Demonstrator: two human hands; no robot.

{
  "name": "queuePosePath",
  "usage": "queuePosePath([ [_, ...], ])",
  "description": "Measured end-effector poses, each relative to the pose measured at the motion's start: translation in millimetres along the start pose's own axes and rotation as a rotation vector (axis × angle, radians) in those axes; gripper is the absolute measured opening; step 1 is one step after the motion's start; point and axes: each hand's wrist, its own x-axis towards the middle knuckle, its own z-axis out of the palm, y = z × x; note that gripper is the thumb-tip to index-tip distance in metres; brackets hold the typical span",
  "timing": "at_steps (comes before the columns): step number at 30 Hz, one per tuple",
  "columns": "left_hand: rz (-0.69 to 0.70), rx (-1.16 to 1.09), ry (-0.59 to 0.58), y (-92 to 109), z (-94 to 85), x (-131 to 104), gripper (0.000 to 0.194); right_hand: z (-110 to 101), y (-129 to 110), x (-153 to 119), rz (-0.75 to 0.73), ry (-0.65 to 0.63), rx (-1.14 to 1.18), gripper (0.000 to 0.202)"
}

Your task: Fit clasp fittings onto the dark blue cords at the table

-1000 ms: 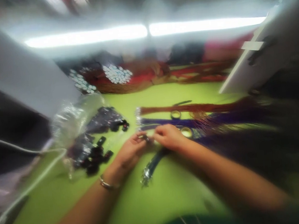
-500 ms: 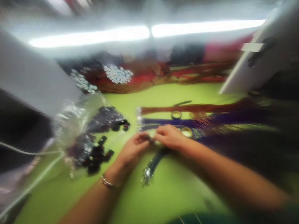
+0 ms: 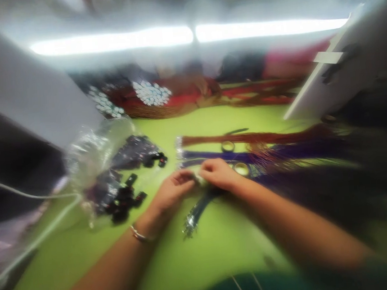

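Observation:
Near the middle of the green table [image 3: 177,268], my two hands meet almost fingertip to fingertip. My left hand [image 3: 177,187], with a bracelet at its wrist, is closed in a pinch. My right hand [image 3: 218,173] is closed too, its fingers curled in. A small pale piece shows blurred between them; its kind cannot be made out. Just below lies a bundle of dark wires [image 3: 199,210] with shiny metal ends. Behind my hands are a bundle of purple wires [image 3: 211,156] and a bundle of brown wires [image 3: 209,139], both with pale left ends.
Clear plastic bags [image 3: 89,156] with black connectors [image 3: 124,200] spilling out lie to the left. Two tape rolls [image 3: 241,169] sit by the wires at right. More red and brown wires [image 3: 189,98] lie at the back under a tube light [image 3: 113,41]. Panels flank the table.
The dark piece at my left fingertips no longer shows, and a pale spot is visible between my hands. The view has shifted slightly; both hands stay close together.

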Motion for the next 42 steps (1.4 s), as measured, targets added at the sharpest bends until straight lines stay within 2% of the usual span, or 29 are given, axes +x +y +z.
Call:
queuePosePath([
  [5,0.019,-0.015,0.024,-1.8,0.0,0.7,0.033,-0.2,0.1,-1.4,-0.073,0.005,-0.080,0.018],
  [16,0.067,0.081,0.021,-6.7,-1.7,1.7,0.034,-3.1,-2.3,-0.5,-0.030,-0.069,-0.141,0.021],
  [21,0.098,0.116,0.025,-7.5,-2.3,2.8,0.030,-4.9,-4.5,-0.7,-0.044,-0.106,-0.083,0.022],
  [28,0.169,0.208,0.079,-12.3,-5.1,6.0,0.028,-5.0,-7.4,-0.8,0.024,-0.144,-0.017,0.023],
  [32,0.156,0.215,0.047,-10.9,-3.2,5.1,0.027,-4.5,-8.9,-2.0,0.017,-0.179,-0.020,0.027],
  [35,0.097,0.184,0.007,-7.7,-3.0,3.8,0.028,-6.4,-11.2,-4.2,0.018,-0.195,0.025,0.028],
  [39,0.050,0.098,-0.038,-4.6,-4.2,2.7,0.028,-11.1,-17.0,-8.6,0.103,-0.204,0.115,0.029],
  [42,0.057,0.063,-0.028,-4.5,-5.2,2.8,0.027,-13.0,-19.3,-10.1,0.169,-0.234,0.187,0.023],
])
